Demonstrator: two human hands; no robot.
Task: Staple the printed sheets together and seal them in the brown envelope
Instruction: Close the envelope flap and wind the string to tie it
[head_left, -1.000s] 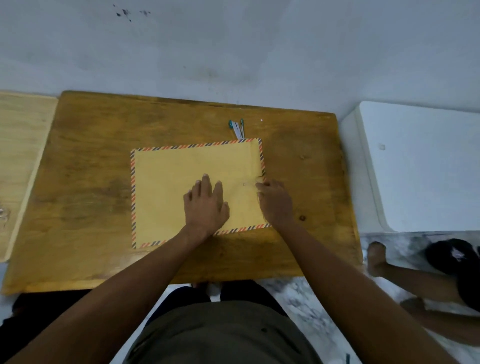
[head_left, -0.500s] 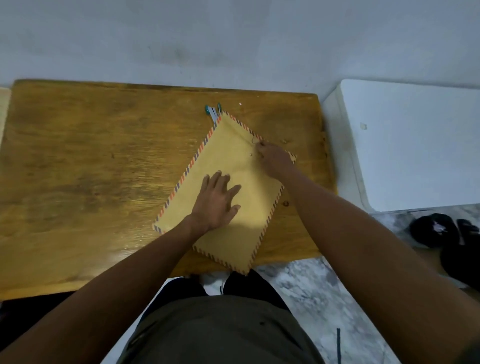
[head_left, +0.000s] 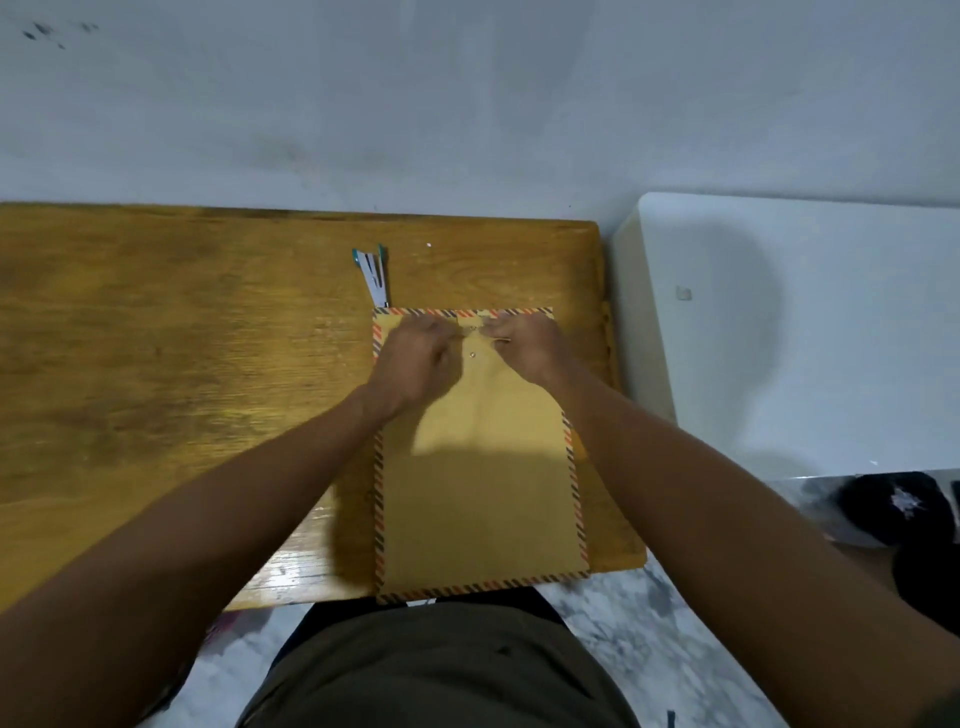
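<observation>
1. The envelope (head_left: 478, 467) lies flat on the table (head_left: 182, 364), long side running away from the person, toward the table's right end. Its near edge reaches just past the table's front edge.
2. Its border is striped in red and dark blue on all visible sides. The flap end is the far end, under the hands.
3. What is inside the envelope cannot be seen; no sheets show anywhere on the table.
4. A small round metal fastener (head_left: 472, 355) sits on the envelope's face, between the two hands and a little nearer than the fingertips.
5. The left hand (head_left: 415, 358) rests on the far left part of the envelope, fingers curled, the tips pinching something thin near the flap's middle. The blur hides what exactly it pinches.
6. The right hand (head_left: 524, 345) lies on the far right part, fingers also curled, tips pinching a thin pale strip or clasp prong at the flap. The two sets of fingertips are close together, nearly touching.
7. The stapler (head_left: 375, 273), white with teal ends, lies on the table just beyond the envelope's far left corner, apart from both hands.
8. A white box (head_left: 805, 322) stands right of the table.
</observation>
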